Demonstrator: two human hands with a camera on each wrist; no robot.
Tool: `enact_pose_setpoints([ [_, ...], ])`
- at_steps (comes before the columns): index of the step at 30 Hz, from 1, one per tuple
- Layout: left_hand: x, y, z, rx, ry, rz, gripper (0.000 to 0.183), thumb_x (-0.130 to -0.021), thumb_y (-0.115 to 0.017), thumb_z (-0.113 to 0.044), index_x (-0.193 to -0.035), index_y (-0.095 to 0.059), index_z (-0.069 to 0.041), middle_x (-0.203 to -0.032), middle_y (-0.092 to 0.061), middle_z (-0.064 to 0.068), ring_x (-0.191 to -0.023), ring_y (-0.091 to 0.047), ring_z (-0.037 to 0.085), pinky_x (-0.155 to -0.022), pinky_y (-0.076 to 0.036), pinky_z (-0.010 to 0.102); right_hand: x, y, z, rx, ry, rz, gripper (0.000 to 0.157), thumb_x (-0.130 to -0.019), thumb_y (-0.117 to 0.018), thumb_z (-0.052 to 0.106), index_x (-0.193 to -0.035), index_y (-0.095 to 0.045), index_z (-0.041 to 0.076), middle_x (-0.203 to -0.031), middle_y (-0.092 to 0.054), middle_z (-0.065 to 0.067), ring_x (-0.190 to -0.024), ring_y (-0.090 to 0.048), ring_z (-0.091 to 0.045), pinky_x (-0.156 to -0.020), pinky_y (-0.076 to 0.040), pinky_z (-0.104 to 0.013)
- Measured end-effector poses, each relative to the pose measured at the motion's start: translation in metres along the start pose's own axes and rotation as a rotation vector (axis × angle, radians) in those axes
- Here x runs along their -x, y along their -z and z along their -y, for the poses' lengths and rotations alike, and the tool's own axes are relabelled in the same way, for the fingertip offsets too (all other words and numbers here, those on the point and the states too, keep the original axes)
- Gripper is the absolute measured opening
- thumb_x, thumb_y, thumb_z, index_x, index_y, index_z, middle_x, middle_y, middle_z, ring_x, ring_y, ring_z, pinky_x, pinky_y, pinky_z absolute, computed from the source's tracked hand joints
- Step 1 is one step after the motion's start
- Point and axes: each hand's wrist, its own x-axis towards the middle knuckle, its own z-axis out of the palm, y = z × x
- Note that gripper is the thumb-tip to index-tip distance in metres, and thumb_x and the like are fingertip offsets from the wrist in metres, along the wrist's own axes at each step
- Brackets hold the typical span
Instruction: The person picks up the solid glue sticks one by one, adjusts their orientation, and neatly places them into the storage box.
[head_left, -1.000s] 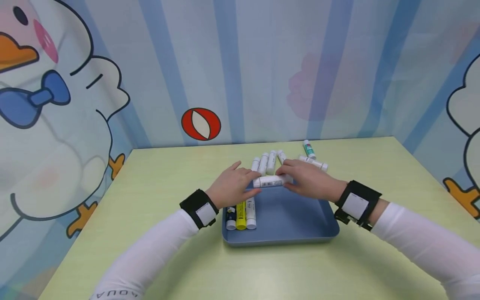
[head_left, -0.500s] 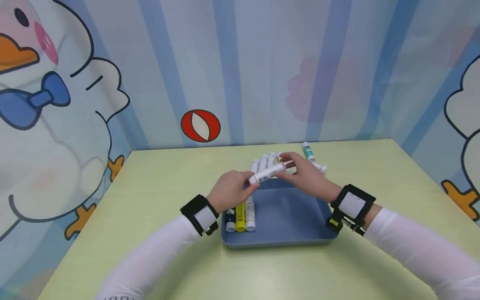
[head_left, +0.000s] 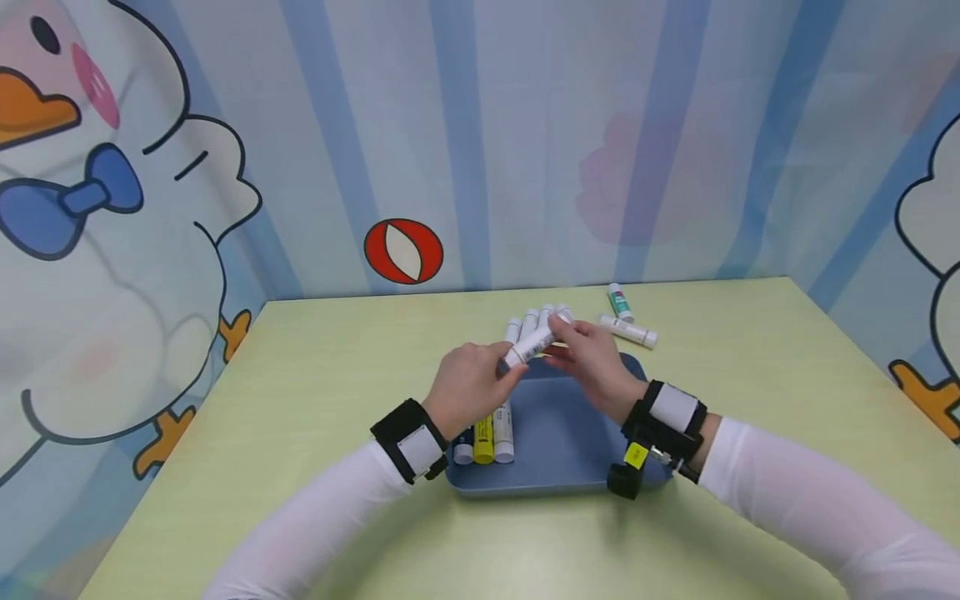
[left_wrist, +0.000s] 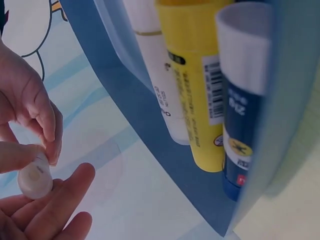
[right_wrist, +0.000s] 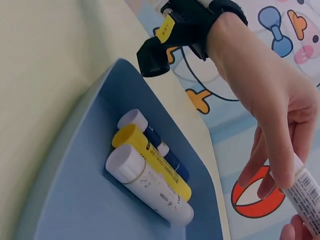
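Note:
Held aslant over the back of the blue-grey tray [head_left: 577, 442] is a white glue stick [head_left: 531, 343] with a barcode label. My left hand [head_left: 468, 387] pinches its lower left end between thumb and fingers. The upper right end is in my right hand [head_left: 596, 362], thumb on top and fingers below. In the left wrist view the stick's round white end [left_wrist: 35, 181] faces the camera. Along the tray's left side lie three glue sticks: a dark blue one [right_wrist: 162, 147], a yellow one [right_wrist: 155, 160] and a white one [right_wrist: 150, 187].
Several white glue sticks [head_left: 529, 320] lie in a row behind the tray, partly hidden by the hands. To their right are another white glue stick [head_left: 628, 331] and one with a green label [head_left: 620, 302]. A printed curtain [head_left: 525, 150] stands behind the pale yellow table [head_left: 360, 350].
The white glue stick has turned from level to slanting, its right end up. My right hand left that end, swung round and took hold of it again; the left hand kept its grip.

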Motion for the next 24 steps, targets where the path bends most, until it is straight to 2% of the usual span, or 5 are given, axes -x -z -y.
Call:
enact_pose_setpoints([
  [7,0.002,0.002,0.002,-0.079,-0.025,0.005,0.032,-0.093,-0.067,-0.032,-0.111,-0.068,-0.006,-0.059,-0.050,-0.004,-0.051,-0.050,0.009,-0.046,-0.040,0.018,0.000,-0.004,-0.003,0.037,0.048,-0.055,0.043,-0.102,-0.051,0.028,-0.129,-0.051,-0.006,-0.112,-0.056,-0.011,-0.091,-0.062,-0.013,-0.086,-0.053,-0.023],
  [13,0.011,0.005,0.017,-0.216,-0.005,0.129,0.045,-0.091,-0.068,-0.041,-0.122,-0.065,-0.009,-0.069,-0.063,-0.002,-0.061,-0.060,0.011,-0.055,-0.049,0.023,-0.004,0.003,-0.002,0.178,0.095,-0.023,0.046,-0.101,-0.053,0.026,-0.133,-0.049,-0.007,-0.111,-0.061,-0.014,-0.088,-0.063,-0.011,-0.086,-0.053,-0.027],
  [16,0.017,0.008,0.029,-0.268,0.035,0.160,0.050,-0.091,-0.067,-0.042,-0.127,-0.063,-0.008,-0.096,-0.072,0.005,-0.079,-0.067,0.016,-0.067,-0.056,0.029,-0.007,0.008,-0.002,0.271,0.113,0.002,0.048,-0.100,-0.056,0.025,-0.134,-0.045,-0.007,-0.110,-0.063,-0.017,-0.086,-0.064,-0.014,-0.087,-0.054,-0.033],
  [19,0.023,0.012,0.042,-0.292,0.104,0.165,0.053,-0.091,-0.066,-0.042,-0.129,-0.060,-0.006,-0.116,-0.068,0.011,-0.094,-0.068,0.022,-0.076,-0.058,0.036,-0.012,0.014,-0.004,0.392,0.129,0.050,0.048,-0.099,-0.059,0.024,-0.132,-0.041,-0.006,-0.106,-0.063,-0.019,-0.088,-0.066,-0.023,-0.088,-0.054,-0.040],
  [24,0.029,0.011,0.058,-0.191,0.278,0.212,0.059,-0.093,-0.065,-0.041,-0.133,-0.055,0.001,-0.105,-0.070,0.015,-0.087,-0.068,0.023,-0.080,-0.057,0.039,-0.021,0.019,-0.012,0.574,0.103,0.158,0.043,-0.097,-0.063,0.026,-0.122,-0.044,-0.004,-0.092,-0.062,-0.014,-0.086,-0.066,-0.031,-0.082,-0.055,-0.044],
])
